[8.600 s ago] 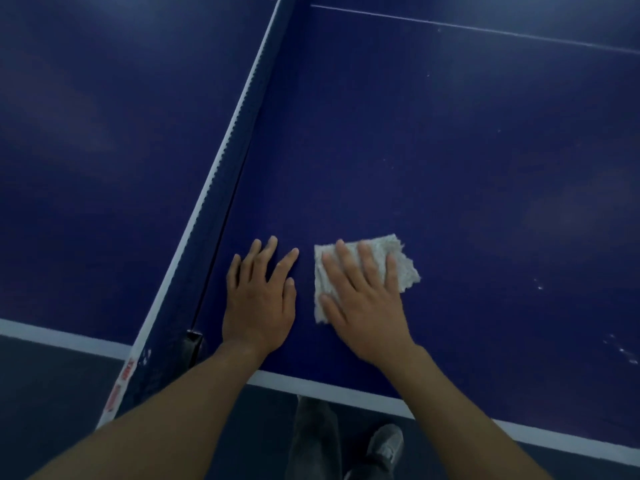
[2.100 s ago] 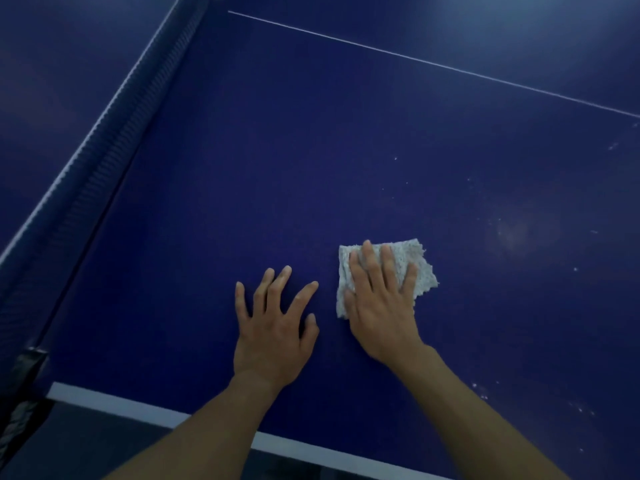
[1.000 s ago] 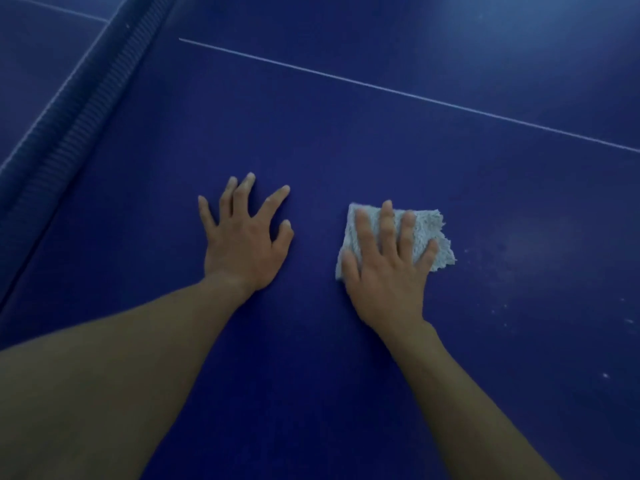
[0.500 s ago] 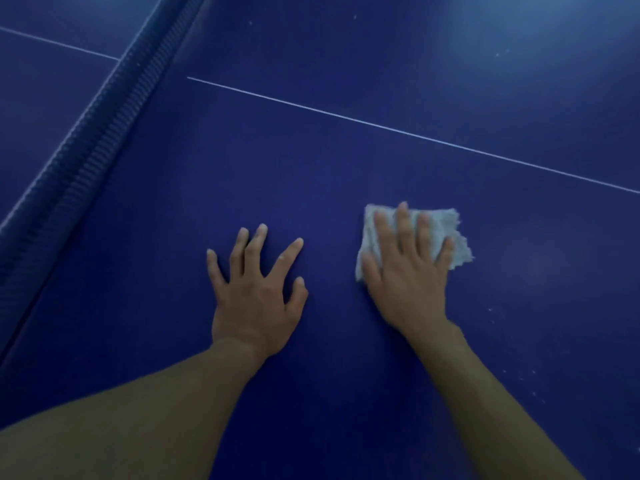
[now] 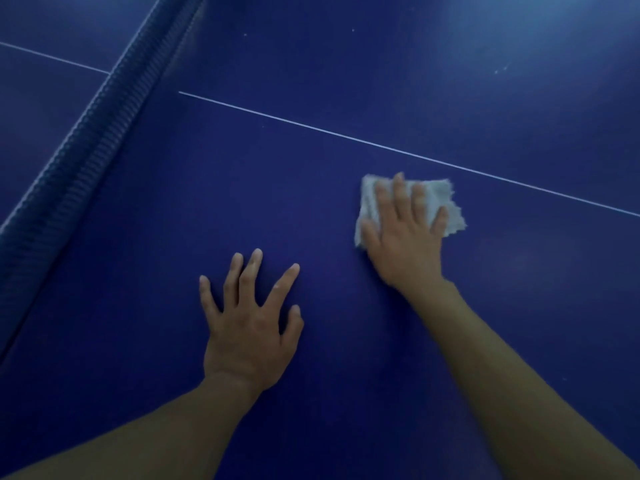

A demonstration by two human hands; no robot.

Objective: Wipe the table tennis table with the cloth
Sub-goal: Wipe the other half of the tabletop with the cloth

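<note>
While the right hand (image 5: 405, 244) pressed flat, straight-fingered, on a frayed, nubbly white cloth (image 5: 446, 206) just short of the thin white centre line (image 5: 381, 145), left hand (image 5: 249, 327) lay splayed, holding nothing, on the smooth blue table (image 5: 311, 202), ribbed net (image 5: 90, 147) far left.

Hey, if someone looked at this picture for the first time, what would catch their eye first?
The pale cloth stands out most against the dark blue table, right of centre, pressed flat under the right hand just short of the thin white line. The left hand lies spread on the surface nearer the person, and the net runs along the left side.
</note>
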